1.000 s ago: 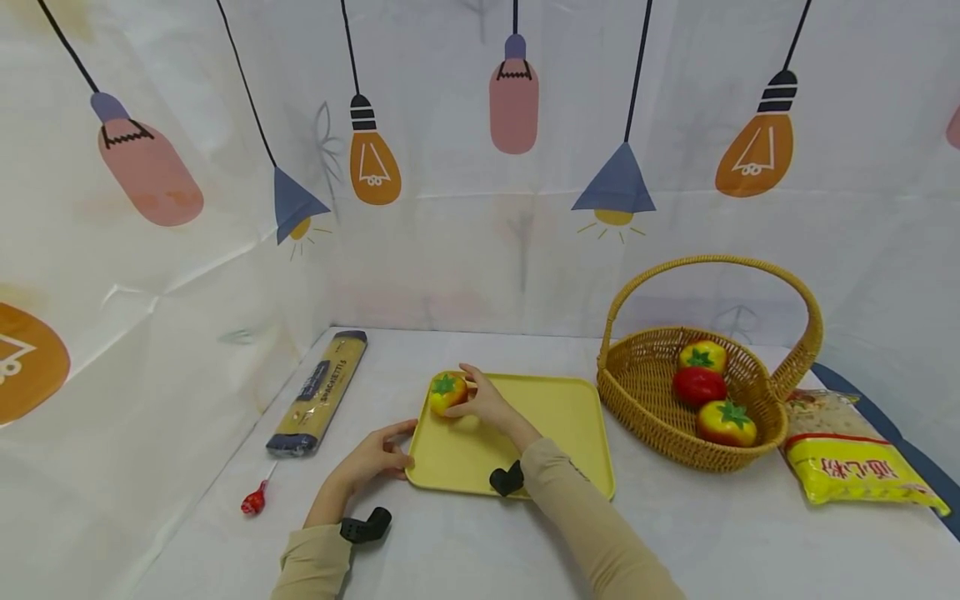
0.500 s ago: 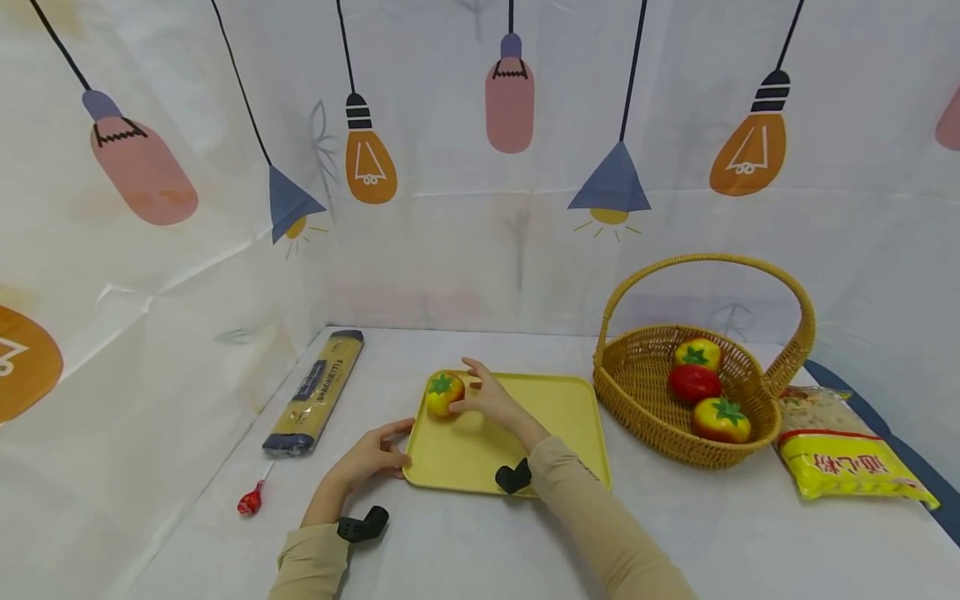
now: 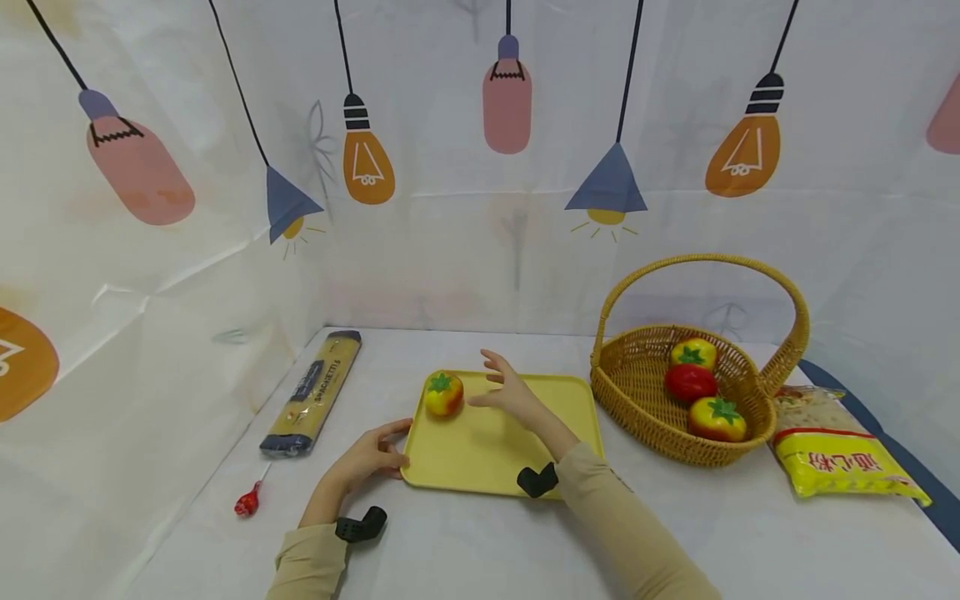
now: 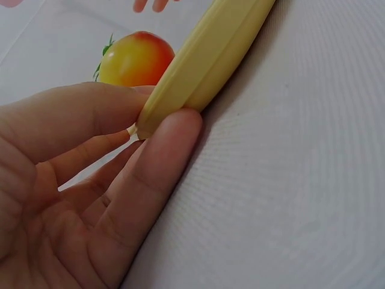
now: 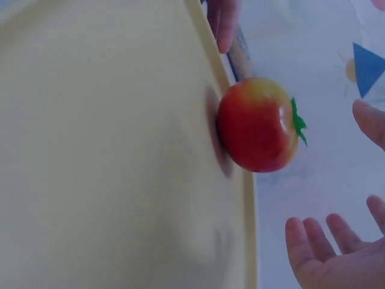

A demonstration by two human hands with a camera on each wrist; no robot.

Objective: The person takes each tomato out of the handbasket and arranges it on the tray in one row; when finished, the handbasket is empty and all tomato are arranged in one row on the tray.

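**Fruit (image 3: 444,394) on yellow tray (image 3: 483,458); right hand (image 3: 516,400) free, left hand (image 3: 370,457) on rim**

Landmark: the tray. The fruit, yellow-red with a green leafy top, sits at the tray's far-left corner, just inside the rim.

Right hand: above the tray, just right of the fruit and apart from it. Thumb and fingers spread; grasping nothing.

Left hand: at the tray's left edge, nearer the wearer than the fruit. Left wrist view shows the rim pinched between thumb and finger.

Surroundings: wicker basket (image 3: 647,431) just right of the tray, handle upright. It contains one red fruit (image 3: 691,382) between two yellow-red ones. Yellow-and-clear food bag (image 3: 840,462) farther right of the tray, beyond the basket. Spaghetti pack (image 3: 313,396) left of the tray, lying at a slant. Red-wrapped lollipop (image 3: 247,502) also left of the tray, nearer the wearer than the pack.
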